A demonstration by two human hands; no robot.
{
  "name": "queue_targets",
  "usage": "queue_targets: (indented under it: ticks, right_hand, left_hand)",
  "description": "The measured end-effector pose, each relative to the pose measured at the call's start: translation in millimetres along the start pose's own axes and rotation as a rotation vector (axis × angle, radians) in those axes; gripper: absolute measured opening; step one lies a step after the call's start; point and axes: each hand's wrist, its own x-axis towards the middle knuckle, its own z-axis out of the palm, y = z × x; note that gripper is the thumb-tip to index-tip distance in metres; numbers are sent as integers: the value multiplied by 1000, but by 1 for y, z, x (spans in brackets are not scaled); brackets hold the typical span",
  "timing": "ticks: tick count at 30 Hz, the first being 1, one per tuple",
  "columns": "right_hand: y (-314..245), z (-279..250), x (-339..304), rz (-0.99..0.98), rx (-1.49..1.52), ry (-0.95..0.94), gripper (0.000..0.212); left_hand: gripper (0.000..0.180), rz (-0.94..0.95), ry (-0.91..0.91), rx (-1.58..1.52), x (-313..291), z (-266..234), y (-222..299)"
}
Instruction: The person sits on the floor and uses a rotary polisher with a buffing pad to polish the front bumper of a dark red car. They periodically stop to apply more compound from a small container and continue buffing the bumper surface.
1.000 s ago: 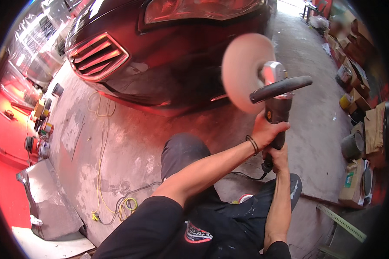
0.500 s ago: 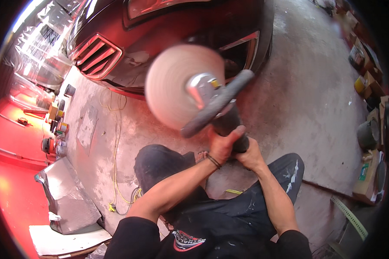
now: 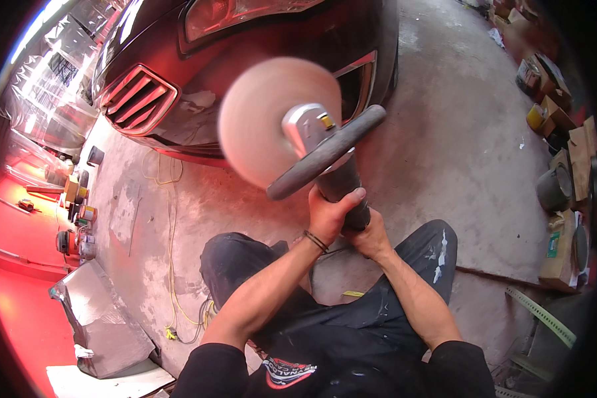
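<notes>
A: What does your left hand (image 3: 328, 217) have hold of?

B: Your left fingers are closed around the black grip of the polisher (image 3: 339, 180), with your thumb (image 3: 355, 197) laid across it. The grip hides most of those fingers.

A: And your right hand (image 3: 371, 239)?

B: It sits just behind your left one, curled in at the rear end of the same grip. You can't see its fingertips, but it leaves no open gap there.

A: Where is the rest of the polisher from your fingers?

B: Ahead of them. A thick black bar handle (image 3: 328, 151) slants across just past your left fingers, then comes the silver head (image 3: 303, 126), and farthest out, up and to the left, the round pale pad (image 3: 262, 123), its surface blurred.

A: Is that pad touching the dark car (image 3: 235, 76)?

B: You have the pad in front of the bumper, but I can't tell whether they meet. The slatted vent (image 3: 139, 99) lies farther left of your fingers.

A: Anything nearer the floor?

B: A yellow cord (image 3: 172, 255) runs well to the left of your fingers, and a dark bucket (image 3: 554, 188) lies well off to their right.
</notes>
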Motion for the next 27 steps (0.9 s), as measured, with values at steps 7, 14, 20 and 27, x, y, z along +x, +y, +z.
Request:
queue_targets:
  ticks: [7,14,20,27]
  right_hand:
    - [-18,-30,20,27,3,130,23]
    - [-7,-57,39,108,240,300,9]
    - [-38,-52,22,-4,32,341,16]
    - [-100,-32,13,12,-192,211,26]
  left_hand:
    - [39,72,-146,50,47,49,22]
    - [52,-17,-165,145,92,101,25]
    - [67,56,-7,231,56,107,41]
    - [63,172,98,-107,30,73,70]
